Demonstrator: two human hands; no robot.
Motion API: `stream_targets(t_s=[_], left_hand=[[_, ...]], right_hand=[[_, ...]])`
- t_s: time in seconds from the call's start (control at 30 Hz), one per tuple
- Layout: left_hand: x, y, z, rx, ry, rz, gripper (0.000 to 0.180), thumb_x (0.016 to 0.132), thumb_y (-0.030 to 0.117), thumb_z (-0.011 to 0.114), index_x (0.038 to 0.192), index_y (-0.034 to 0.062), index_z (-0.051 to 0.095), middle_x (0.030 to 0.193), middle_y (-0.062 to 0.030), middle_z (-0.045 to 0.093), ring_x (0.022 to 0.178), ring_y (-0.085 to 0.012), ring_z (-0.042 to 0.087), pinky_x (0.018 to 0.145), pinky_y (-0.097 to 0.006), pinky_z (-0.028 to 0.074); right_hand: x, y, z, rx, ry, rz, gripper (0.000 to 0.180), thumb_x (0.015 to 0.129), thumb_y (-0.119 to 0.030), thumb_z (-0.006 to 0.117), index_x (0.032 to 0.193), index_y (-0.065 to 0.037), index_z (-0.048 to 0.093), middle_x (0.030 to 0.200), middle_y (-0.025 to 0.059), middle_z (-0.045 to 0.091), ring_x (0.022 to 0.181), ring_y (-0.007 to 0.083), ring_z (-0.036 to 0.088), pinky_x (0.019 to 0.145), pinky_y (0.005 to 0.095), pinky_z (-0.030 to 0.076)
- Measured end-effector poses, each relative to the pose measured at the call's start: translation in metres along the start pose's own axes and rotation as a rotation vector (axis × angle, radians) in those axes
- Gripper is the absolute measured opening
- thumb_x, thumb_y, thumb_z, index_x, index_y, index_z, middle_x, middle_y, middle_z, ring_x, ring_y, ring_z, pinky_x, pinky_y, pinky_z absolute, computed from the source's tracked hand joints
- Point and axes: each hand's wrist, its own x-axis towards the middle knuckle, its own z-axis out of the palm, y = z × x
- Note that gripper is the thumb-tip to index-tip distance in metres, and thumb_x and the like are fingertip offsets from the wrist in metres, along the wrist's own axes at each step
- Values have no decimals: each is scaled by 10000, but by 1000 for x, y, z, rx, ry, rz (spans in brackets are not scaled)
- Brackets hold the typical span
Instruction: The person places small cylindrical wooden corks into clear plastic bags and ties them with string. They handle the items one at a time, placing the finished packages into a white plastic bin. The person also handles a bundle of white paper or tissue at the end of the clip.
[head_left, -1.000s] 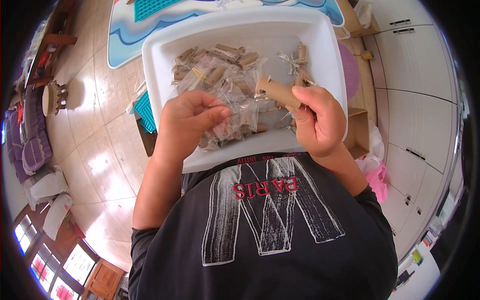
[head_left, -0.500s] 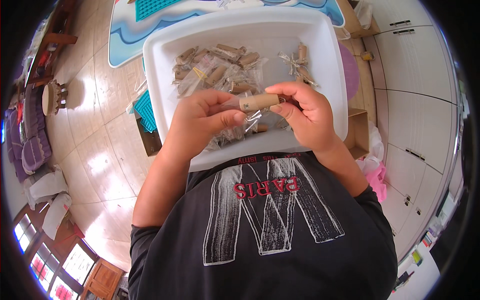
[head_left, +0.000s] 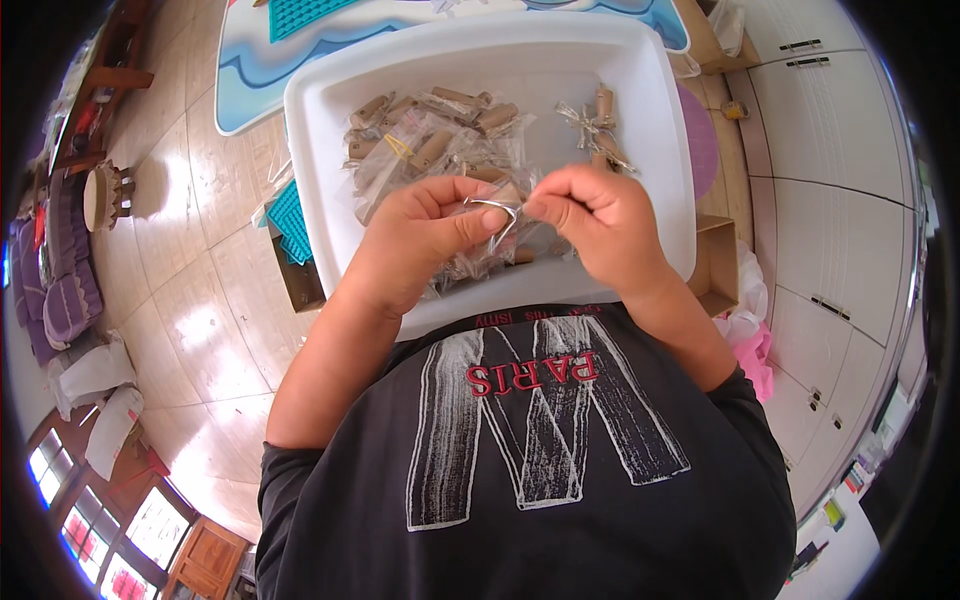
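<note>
Over a white plastic tub point(head_left: 665, 130), both my hands are close together, working on a small brown cylinder point(head_left: 512, 192) that is mostly hidden by fingers. My left hand point(head_left: 430, 222) is closed, thumb against fingers, around it and some clear wrap. A shiny silver strip point(head_left: 508, 212) shows by the left thumb. My right hand point(head_left: 605, 222) pinches at its end, thumb and forefinger together; what lies between them is too small to make out. Below lie several brown cylinders point(head_left: 432, 150) in clear plastic bags. A smaller group with silver metal parts point(head_left: 604, 108) lies at the tub's right.
The tub stands beside a blue-and-white patterned table point(head_left: 250, 85). Teal textured mats point(head_left: 290, 222) lie at its left, and an open cardboard box point(head_left: 716, 265) at its right. White cabinets point(head_left: 830, 130) line the right side; a small stool point(head_left: 105, 195) stands on the floor at left.
The brown cylinder, earlier held lengthwise between both hands, has turned and is now mostly hidden at my left fingers. My right fingers have closed into a pinch and shifted slightly left.
</note>
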Motion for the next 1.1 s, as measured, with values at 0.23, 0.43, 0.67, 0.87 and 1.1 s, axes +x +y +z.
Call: stream_targets(t_s=[0.23, 0.43, 0.67, 0.87, 1.1], left_hand=[[3, -7, 7, -189, 91, 101, 188, 837, 82, 613, 1011, 24, 578, 1011, -113, 630, 910, -160, 597, 817, -286, 470], [5, -15, 14, -374, 87, 123, 145, 859, 112, 589, 988, 47, 585, 1056, -99, 617, 946, -137, 568, 850, -280, 428], [4, -5, 17, -43, 106, 193, 166, 847, 93, 607, 995, 18, 602, 940, -38, 623, 854, -83, 556, 751, -216, 437], [7, -3, 19, 16, 136, 187, 208, 827, 50, 621, 1027, -3, 597, 889, -34, 624, 781, -75, 552, 710, -206, 444], [7, -7, 20, -150, 55, 115, 160, 861, 87, 583, 995, 15, 630, 835, -11, 617, 739, -56, 524, 662, -193, 420]], right_hand=[[-2, 3, 0, 162, 51, 48, 338, 793, -115, 686, 1086, -16, 549, 616, -27, 503, 561, 30, 435, 505, 195, 357], [3, 3, 13, 388, 59, 127, 350, 808, -42, 644, 1129, -15, 507, 754, -6, 552, 672, 43, 514, 580, 182, 408], [7, 2, 0, 374, -9, 201, 236, 831, -24, 600, 1058, -13, 537, 783, -5, 569, 736, 51, 544, 633, 185, 436], [8, -1, -7, 291, 205, 65, 154, 836, -46, 609, 987, -22, 592, 675, -24, 552, 617, 42, 502, 555, 189, 406], [15, -5, 1, -268, 211, -382, 120, 741, -55, 687, 856, -52, 656, 596, 23, 510, 512, 108, 477, 467, 243, 380]])
